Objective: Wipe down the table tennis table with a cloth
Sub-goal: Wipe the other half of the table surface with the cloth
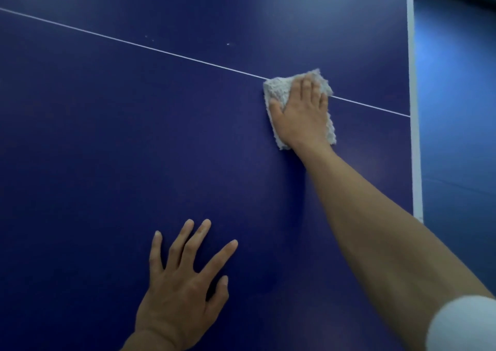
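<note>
On the blue tabletop (134, 141) the right hand (303, 114) is pressing the cloth (277, 89) flat-fingered at centre right, mid-wipe, the empty left hand (182, 283) is lying splayed below, the next stroke likely needing a leftward reach.

The cloth (273, 90) under the right grip (303, 110) is a pale, thick terry-like fabric, its pile fluffy and rough, its edges fuzzy around the grip. The table (134, 149) beneath is a dark blue board, smooth and mostly matt, with a soft hazy sheen beyond the grip. The thin white line (161, 51) passing under the grip looks painted, flush with the surface; left of the grip a few pale specks (228, 44) mar the finish. The broad white edge band (412, 82) right of the grip is matt. The blue floor (456, 95) past it is smooth and glossier. The white sleeve (464, 324) looks like soft cloth.
</note>
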